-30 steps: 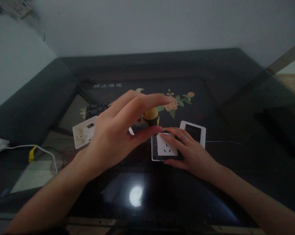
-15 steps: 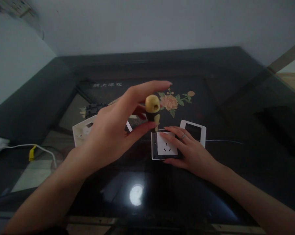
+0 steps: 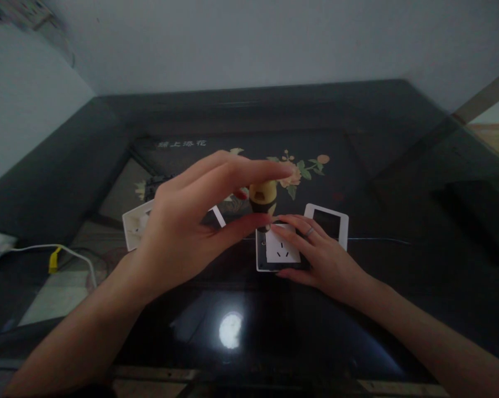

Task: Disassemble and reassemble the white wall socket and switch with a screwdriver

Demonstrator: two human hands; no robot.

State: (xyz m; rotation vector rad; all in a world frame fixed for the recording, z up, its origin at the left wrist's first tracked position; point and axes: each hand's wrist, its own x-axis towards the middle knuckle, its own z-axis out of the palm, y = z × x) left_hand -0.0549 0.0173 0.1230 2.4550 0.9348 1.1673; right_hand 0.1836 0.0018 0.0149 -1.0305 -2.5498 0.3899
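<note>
A screwdriver point(image 3: 262, 194) with a yellow and black handle stands roughly upright in my left hand point(image 3: 191, 215). My thumb and fingers are around its handle, and the index finger reaches over the top. Its lower end is over the upper left edge of a wall socket point(image 3: 280, 246), a white insert with slots in a dark frame; whether the tip touches a screw is hidden. My right hand point(image 3: 315, 243), with a ring on one finger, grips the socket by its right side against the table.
To the right lies a white cover frame point(image 3: 343, 229), partly behind my right hand. A white box point(image 3: 134, 226) sits left, half hidden by my left hand. A white cable point(image 3: 79, 255) with a yellow tag runs at far left. The black glossy table point(image 3: 282, 326) has printed flowers.
My left hand has lowered slightly, and its index finger has come down over the top of the screwdriver handle, which has shifted a little downward. My right hand and the socket have stayed put.
</note>
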